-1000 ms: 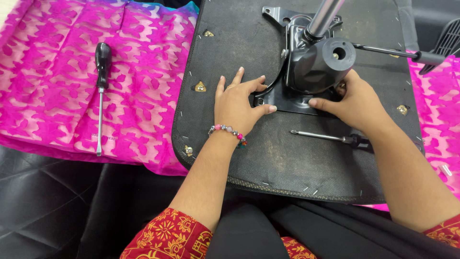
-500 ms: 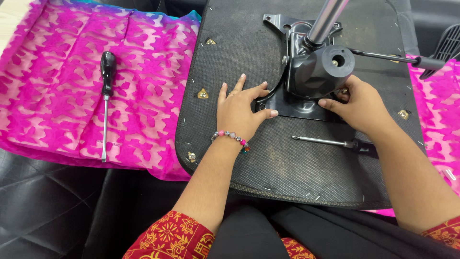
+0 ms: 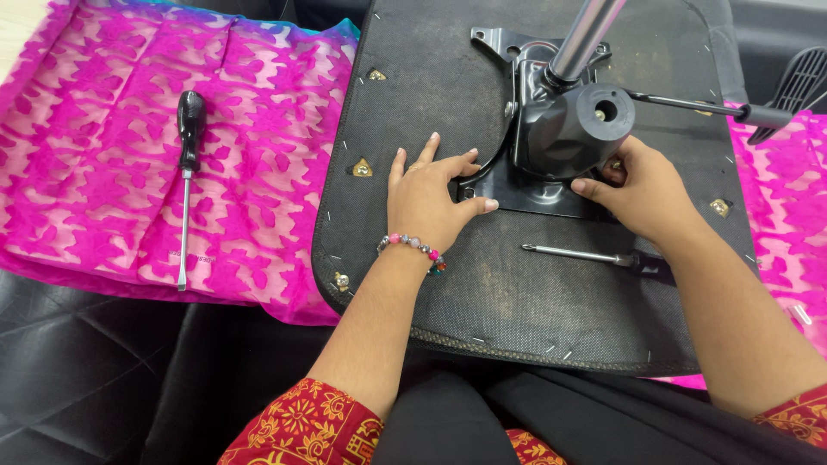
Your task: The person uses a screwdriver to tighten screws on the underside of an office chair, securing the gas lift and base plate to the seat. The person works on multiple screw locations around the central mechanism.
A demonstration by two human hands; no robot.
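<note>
Both hands on metal plate [image 3: 517,194], felt-backed seat base [image 3: 448,284].

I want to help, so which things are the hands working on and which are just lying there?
In use:
left hand, flat on the black seat underside beside the metal plate
right hand, fingertips at the black chair mechanism

Lying about:
small screwdriver on the seat underside
big screwdriver on the pink cloth

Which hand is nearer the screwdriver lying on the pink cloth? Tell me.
Left. The left hand rests on the black seat base, across from the screwdriver; the right hand is farther, beside the metal mechanism.
</note>
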